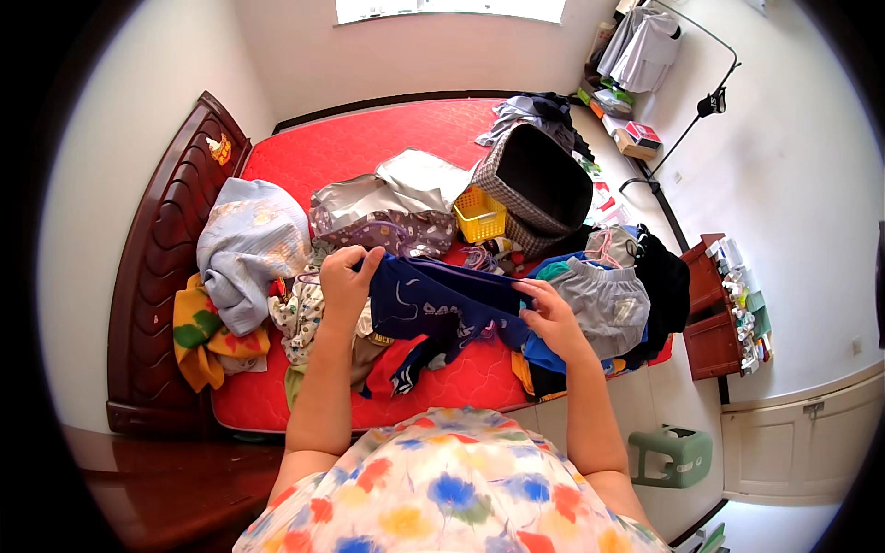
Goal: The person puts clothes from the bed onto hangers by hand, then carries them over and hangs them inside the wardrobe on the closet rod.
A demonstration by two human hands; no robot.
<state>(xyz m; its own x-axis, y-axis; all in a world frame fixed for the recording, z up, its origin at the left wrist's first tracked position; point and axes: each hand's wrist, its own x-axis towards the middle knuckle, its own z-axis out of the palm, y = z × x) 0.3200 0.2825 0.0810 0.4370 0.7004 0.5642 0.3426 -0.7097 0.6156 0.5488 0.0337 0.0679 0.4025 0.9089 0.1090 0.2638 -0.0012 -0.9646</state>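
Observation:
A navy garment (424,300) with light lettering is stretched between my two hands above the bed; whether it is a top or bottoms I cannot tell. My left hand (343,281) pinches its upper left corner between thumb and fingers. The right corner is gripped by my right hand (550,318), slightly lower. Grey shorts (601,309) lie on a pile of clothes just beyond my right hand. Beneath the navy garment are red and black clothes (398,367), partly hidden by it. Patterned white cloth (302,318) lies beside my left wrist.
The red mattress (461,382) holds a pale blue quilt (253,244), a yellow basket (480,217), a tipped checked storage box (535,184) and a silvery cloth (396,198). A dark wooden headboard (171,249) stands left. A green stool (673,458) is on the floor at right.

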